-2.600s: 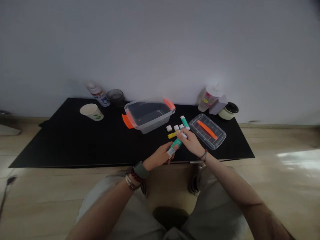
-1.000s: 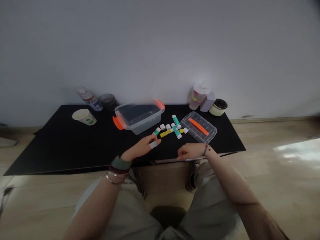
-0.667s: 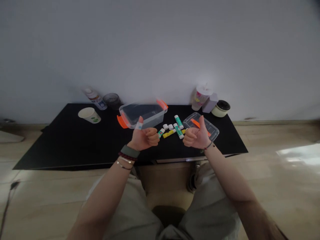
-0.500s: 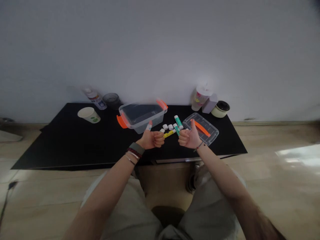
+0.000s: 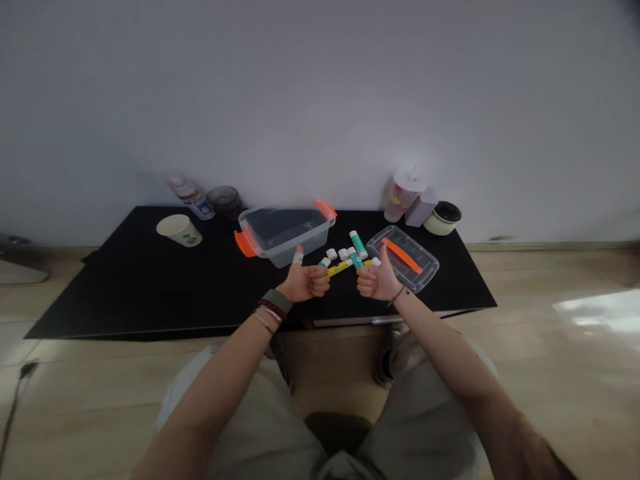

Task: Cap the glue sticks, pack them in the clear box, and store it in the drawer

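My left hand [image 5: 306, 281] is in a fist with the thumb pointing up, holding nothing. A matching thumbs-up fist is made by my right hand [image 5: 376, 280], also with nothing in it. Between and just beyond them lie several glue sticks: a yellow one [image 5: 340, 268], a green one [image 5: 358, 244] and others partly hidden by my hands. White caps [image 5: 332, 254] sit among them. Behind my left hand stands a clear plastic box [image 5: 295, 250] with orange latches. Its clear lid [image 5: 424, 275], with an orange handle [image 5: 403, 256], lies flat beside my right hand.
On the black table [image 5: 150, 287] a paper cup [image 5: 179, 230] stands at left. Behind it are a spray can [image 5: 193, 197] and a dark cup [image 5: 225, 201]. A lidded tumbler [image 5: 400, 197], a pale box [image 5: 421, 208] and a black-lidded pot [image 5: 442, 219] stand at the back right by the wall.
Both hands keep the thumbs-up shape and have dropped very slightly towards me. The things on the table have stayed in place; the view has shifted a little.
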